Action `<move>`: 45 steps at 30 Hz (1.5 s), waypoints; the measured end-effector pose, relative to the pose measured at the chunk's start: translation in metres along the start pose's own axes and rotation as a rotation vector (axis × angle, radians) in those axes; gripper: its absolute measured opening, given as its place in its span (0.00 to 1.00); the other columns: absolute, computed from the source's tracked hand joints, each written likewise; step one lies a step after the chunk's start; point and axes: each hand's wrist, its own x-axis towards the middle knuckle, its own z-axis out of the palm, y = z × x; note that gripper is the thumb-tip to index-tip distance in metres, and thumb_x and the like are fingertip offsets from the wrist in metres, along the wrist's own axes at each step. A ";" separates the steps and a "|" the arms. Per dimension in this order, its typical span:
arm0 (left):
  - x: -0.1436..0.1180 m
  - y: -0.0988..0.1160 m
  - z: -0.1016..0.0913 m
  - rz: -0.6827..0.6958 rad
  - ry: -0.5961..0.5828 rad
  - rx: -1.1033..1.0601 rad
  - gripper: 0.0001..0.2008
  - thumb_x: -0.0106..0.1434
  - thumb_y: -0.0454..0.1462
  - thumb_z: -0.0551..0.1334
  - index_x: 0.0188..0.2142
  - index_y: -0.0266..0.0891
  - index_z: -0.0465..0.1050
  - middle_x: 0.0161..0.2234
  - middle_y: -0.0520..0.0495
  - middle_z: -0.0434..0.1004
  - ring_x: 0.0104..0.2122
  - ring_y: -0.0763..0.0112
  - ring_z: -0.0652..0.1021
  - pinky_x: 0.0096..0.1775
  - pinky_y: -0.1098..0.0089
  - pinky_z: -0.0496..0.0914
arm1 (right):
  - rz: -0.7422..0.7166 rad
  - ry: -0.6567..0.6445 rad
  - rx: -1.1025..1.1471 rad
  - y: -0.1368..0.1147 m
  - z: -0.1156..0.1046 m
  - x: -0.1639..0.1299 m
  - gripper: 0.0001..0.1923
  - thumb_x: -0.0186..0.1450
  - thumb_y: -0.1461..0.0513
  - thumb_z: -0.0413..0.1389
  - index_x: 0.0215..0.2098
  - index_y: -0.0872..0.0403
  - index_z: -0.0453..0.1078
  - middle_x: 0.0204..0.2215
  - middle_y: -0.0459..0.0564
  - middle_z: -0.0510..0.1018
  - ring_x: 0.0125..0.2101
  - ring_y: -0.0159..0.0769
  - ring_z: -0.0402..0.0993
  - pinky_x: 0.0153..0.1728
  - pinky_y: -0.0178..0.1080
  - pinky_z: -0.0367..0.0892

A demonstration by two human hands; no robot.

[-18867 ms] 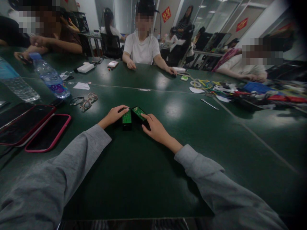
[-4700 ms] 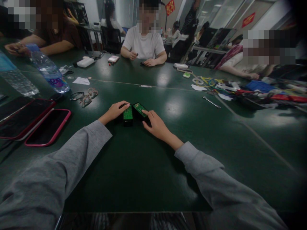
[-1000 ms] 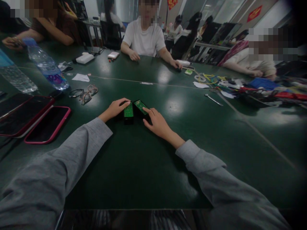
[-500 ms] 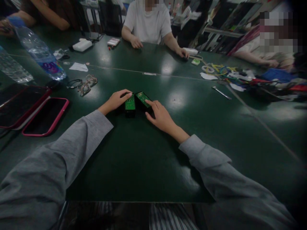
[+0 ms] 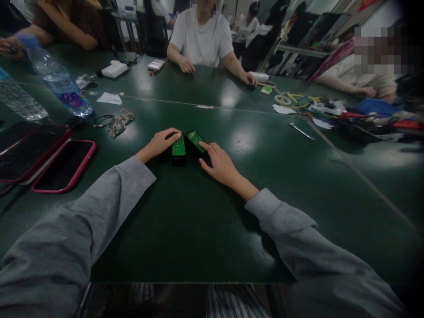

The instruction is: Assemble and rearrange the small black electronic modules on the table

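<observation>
Two small black boxes with green circuit boards on top lie close together on the dark green table (image 5: 185, 229), their far ends nearly meeting. My left hand (image 5: 159, 145) is closed around the far left side of the left circuit board box (image 5: 179, 148), its thumb on the board's far end and its other fingers partly hidden. On the angled right circuit board box (image 5: 194, 138), my right hand (image 5: 220, 163) rests its fingertips. The right thumb stands apart, near the box's close end. Both boxes appear to sit on the tabletop.
Left are phones in red cases (image 5: 64, 168), water bottles (image 5: 61, 81) and eyeglasses (image 5: 121, 121). A wrench (image 5: 301, 131) lies right, near tangled cables (image 5: 318, 106). Opposite sits a person in a white shirt (image 5: 202, 37); other people sit at both sides.
The view has tilted slightly, so everything sits a little lower in the picture. My hands and the two boxes keep nearly the same places relative to each other.
</observation>
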 end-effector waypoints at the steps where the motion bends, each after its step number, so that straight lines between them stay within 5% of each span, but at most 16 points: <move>1: 0.000 0.000 0.000 -0.001 -0.001 0.001 0.21 0.68 0.50 0.52 0.50 0.41 0.73 0.49 0.45 0.77 0.49 0.62 0.76 0.52 0.61 0.68 | 0.006 0.002 -0.009 0.000 0.000 0.000 0.27 0.69 0.57 0.49 0.65 0.54 0.54 0.51 0.60 0.68 0.50 0.49 0.68 0.47 0.51 0.69; 14: -0.002 0.002 -0.002 -0.018 -0.008 0.022 0.23 0.68 0.53 0.50 0.50 0.43 0.73 0.51 0.46 0.77 0.51 0.60 0.76 0.54 0.61 0.68 | 0.098 0.047 -0.034 -0.004 -0.009 0.000 0.26 0.68 0.57 0.51 0.63 0.52 0.56 0.50 0.58 0.69 0.48 0.46 0.70 0.47 0.51 0.71; 45: -0.003 0.007 -0.004 -0.034 -0.023 0.024 0.24 0.68 0.53 0.50 0.51 0.43 0.73 0.51 0.45 0.77 0.51 0.60 0.76 0.55 0.59 0.67 | 0.065 0.053 0.018 -0.003 -0.009 0.000 0.25 0.68 0.59 0.52 0.62 0.55 0.57 0.50 0.58 0.69 0.49 0.46 0.69 0.50 0.51 0.70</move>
